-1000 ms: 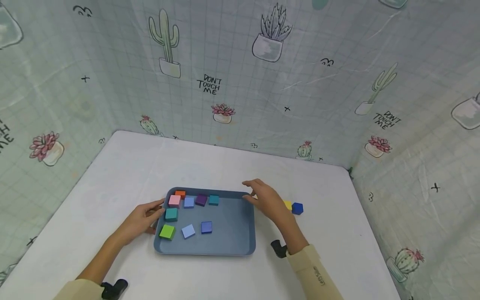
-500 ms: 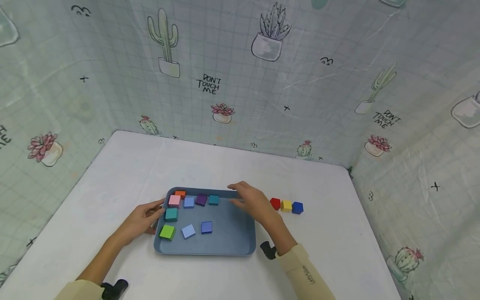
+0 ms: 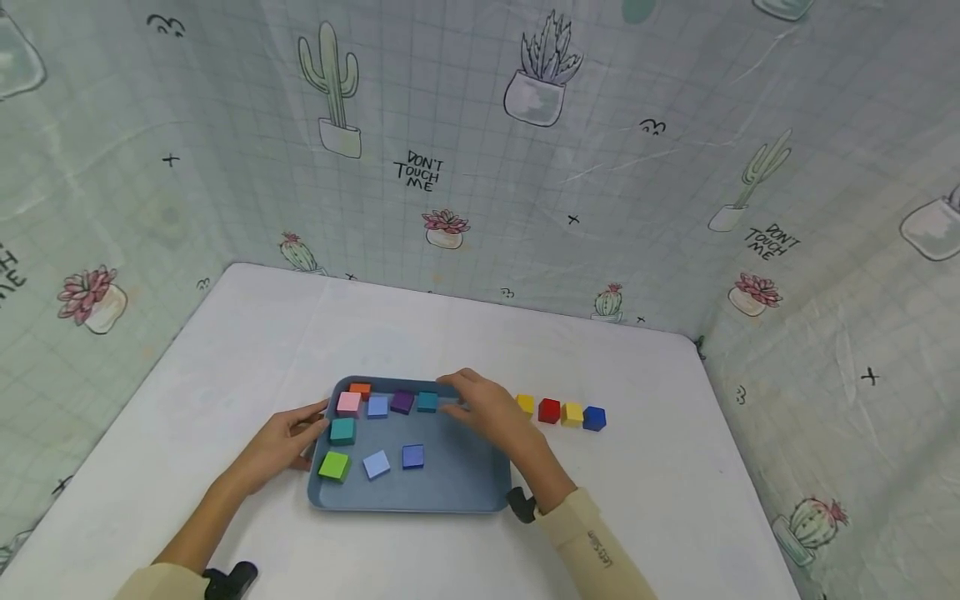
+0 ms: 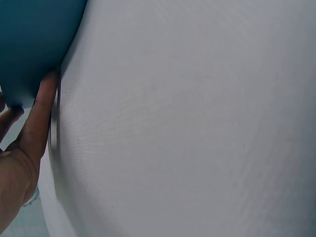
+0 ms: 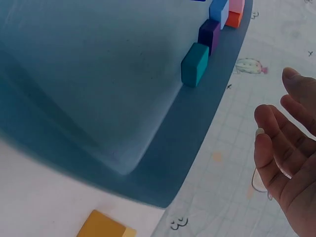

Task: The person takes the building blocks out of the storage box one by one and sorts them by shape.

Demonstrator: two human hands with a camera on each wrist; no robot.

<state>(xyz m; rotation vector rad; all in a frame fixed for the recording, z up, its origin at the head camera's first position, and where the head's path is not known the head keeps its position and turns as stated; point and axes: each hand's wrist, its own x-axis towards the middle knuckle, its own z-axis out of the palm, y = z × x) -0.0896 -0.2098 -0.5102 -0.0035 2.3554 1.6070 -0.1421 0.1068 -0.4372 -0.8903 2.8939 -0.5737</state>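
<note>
Along the left end of the blue-grey tray (image 3: 457,487), my left hand (image 3: 277,446) touches the wall with fairly straight fingers. The left wrist view shows one finger (image 4: 42,108) stretched against the tray's side (image 4: 39,44). My right hand (image 3: 487,408) is over the tray's far right part, thumb and fingers apart with nothing between them. Nearest to its fingertips is a teal block (image 3: 427,402) by the far wall. Left of that stand a purple block (image 3: 402,402), a light blue block (image 3: 378,407), a pink block (image 3: 348,404) and an orange block (image 3: 361,390).
Also in the tray are a teal block (image 3: 342,431), a green block (image 3: 335,467), a pale blue block (image 3: 377,465) and a blue block (image 3: 412,456). Right of it, a yellow block (image 3: 526,405), red block (image 3: 549,411), second yellow block (image 3: 572,415) and dark blue block (image 3: 594,418) form a row.
My right hand has moved left over the tray, bringing the red block and the nearer yellow block into sight behind it. The left hand, the tray and its blocks stay where they were.
</note>
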